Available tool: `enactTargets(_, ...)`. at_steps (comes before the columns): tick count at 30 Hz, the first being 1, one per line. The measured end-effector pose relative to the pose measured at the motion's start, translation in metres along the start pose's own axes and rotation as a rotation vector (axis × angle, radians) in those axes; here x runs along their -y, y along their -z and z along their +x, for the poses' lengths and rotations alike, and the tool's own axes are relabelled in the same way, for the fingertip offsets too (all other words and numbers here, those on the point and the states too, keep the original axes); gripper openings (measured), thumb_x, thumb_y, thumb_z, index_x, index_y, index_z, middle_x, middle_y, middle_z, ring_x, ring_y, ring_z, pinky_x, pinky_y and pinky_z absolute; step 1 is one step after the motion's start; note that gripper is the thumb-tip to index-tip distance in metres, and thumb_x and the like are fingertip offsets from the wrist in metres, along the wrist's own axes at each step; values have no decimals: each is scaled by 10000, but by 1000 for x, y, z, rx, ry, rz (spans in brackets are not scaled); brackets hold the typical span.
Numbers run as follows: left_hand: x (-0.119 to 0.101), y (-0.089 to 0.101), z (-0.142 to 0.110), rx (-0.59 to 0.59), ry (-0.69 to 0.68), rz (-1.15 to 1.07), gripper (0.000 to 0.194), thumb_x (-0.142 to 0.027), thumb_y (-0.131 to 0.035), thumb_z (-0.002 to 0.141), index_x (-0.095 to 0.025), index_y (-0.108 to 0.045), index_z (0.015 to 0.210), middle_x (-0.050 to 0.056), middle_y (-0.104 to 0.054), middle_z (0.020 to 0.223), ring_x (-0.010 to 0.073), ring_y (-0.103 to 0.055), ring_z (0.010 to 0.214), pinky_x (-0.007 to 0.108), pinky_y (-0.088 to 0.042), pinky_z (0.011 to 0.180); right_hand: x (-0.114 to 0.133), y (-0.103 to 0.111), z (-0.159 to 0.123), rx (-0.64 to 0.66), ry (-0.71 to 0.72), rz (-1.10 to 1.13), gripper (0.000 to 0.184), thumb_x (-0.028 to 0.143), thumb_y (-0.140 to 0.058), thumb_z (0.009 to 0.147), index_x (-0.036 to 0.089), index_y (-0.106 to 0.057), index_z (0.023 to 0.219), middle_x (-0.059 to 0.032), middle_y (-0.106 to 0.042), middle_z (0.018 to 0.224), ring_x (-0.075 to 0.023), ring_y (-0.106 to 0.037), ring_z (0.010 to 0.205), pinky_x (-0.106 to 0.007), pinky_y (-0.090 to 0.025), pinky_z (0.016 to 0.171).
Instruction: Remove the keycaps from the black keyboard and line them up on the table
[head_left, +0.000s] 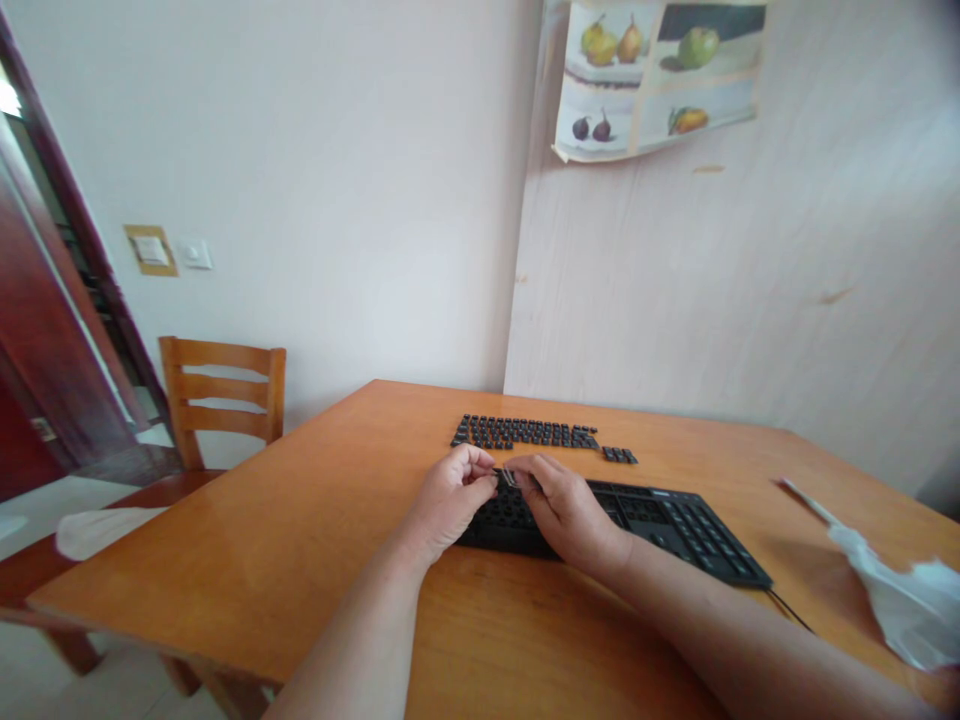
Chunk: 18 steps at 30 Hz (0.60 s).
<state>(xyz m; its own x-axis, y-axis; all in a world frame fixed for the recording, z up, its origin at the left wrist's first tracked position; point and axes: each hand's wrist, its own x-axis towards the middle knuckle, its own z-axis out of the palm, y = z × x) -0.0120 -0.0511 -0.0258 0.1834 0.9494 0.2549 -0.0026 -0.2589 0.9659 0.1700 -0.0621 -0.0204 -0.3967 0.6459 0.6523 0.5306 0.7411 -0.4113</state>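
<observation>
A black keyboard (637, 515) lies on the wooden table in front of me, many keycaps gone from its left part and the number pad still capped. My right hand (559, 505) is closed over it on a wire keycap puller (511, 478), whose thin metal loops show at the fingertips. Close beside it, my left hand (454, 500) pinches at the keyboard's upper left; whatever lies between those fingers is too small to make out. Behind the keyboard, loose black keycaps (525, 432) stand in rows, with a short separate row (619, 455) to their right.
The wooden table (300, 530) reaches back to the wall. A crumpled white plastic bag (911, 600) and a thin stick-like object (806, 500) lie at the right. The keyboard's cable (791, 608) runs off rightward. A wooden chair (225, 395) stands at the left.
</observation>
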Motion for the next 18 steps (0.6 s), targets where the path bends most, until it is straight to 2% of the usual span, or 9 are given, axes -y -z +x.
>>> enactTargets(4,0,0,-1,25,3,1,231,-269,-664,765,-168,-574,952,22,-659,832,141,-610,760,264,-455,722,3,0,1,33,-24,-27,215,184,-563,884,206,-613,1092,-50,-674,958,-174,-624,870,-290,-485,777)
enactTargets(12,1,0,0,27,-4,-5,268,-313,-654,775,-175,-571,989,35,-676,858,159,-633,792,267,-457,733,0,1,2,58,-63,-32,157,196,-582,860,198,-651,1002,-44,-695,916,-174,-638,831,-283,-472,747)
enactTargets(14,1,2,2,-49,-39,40,249,-326,-645,775,-175,-586,963,33,-675,844,159,-627,783,263,-455,727,-2,2,2,66,-82,-23,152,209,-588,855,195,-659,988,-40,-700,903,-174,-638,830,-283,-465,749)
enactTargets(18,9,13,9,-324,-112,189,180,-343,-622,765,-187,-628,854,12,-661,773,157,-607,735,256,-446,697,-9,8,8,60,-207,-36,159,267,-594,844,200,-692,950,-16,-688,804,-159,-620,743,-265,-439,688)
